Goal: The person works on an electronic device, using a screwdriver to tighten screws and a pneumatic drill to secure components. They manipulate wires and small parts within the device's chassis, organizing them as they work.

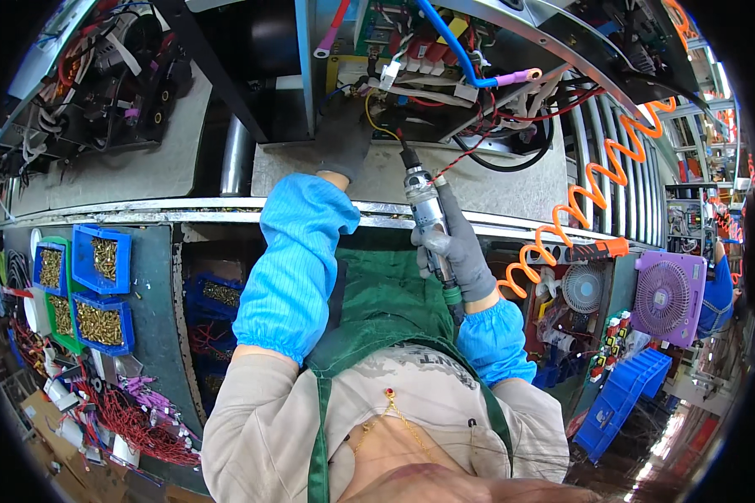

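Note:
My right hand (460, 249), in a grey glove, is wrapped round a silver air screwdriver (425, 201) with a dark nose. The tool tilts toward the electrical unit (419, 59), its tip beside a yellow wire (373, 113) at the unit's near edge. My left hand (344, 138), in a dark glove, reaches into the lower left part of that unit. Its fingers are mostly lost among wires and shadow, so what they touch cannot be made out. Above the tool hangs a thick blue cable (461, 54) with a purple-sleeved ring terminal.
An orange coiled air hose (591, 184) runs along the right. Blue bins (101, 256) of brass-coloured screws stand at left, above red wire bundles (147, 440). Another open unit (117, 92) sits far left. A purple fan (669, 298) and blue crate (621, 402) are at right.

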### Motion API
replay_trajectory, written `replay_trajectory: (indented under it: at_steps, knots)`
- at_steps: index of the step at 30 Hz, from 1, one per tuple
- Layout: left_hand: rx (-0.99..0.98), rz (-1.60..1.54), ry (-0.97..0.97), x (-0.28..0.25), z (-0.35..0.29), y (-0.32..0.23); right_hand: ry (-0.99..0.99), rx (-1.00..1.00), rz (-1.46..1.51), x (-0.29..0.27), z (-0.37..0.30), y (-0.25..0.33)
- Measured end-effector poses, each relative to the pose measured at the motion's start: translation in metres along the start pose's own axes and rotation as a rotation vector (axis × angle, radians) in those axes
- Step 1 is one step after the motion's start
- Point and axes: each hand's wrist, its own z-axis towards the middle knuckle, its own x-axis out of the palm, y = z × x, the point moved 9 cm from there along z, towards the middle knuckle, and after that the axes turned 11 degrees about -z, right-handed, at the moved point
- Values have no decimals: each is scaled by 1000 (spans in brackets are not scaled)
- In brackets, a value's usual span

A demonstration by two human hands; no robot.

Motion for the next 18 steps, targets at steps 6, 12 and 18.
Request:
replay_trajectory:
  at_steps: [6,12,18]
  knots:
    - [-25,35,9,2,-3,4,-17,38,-236,3,-2,3]
    - [-4,13,27,2,-1,0,-19,53,-130,7,-7,-2]
    - [-21,26,39,4,-2,3,-1,43,-33,8,-5,-2]
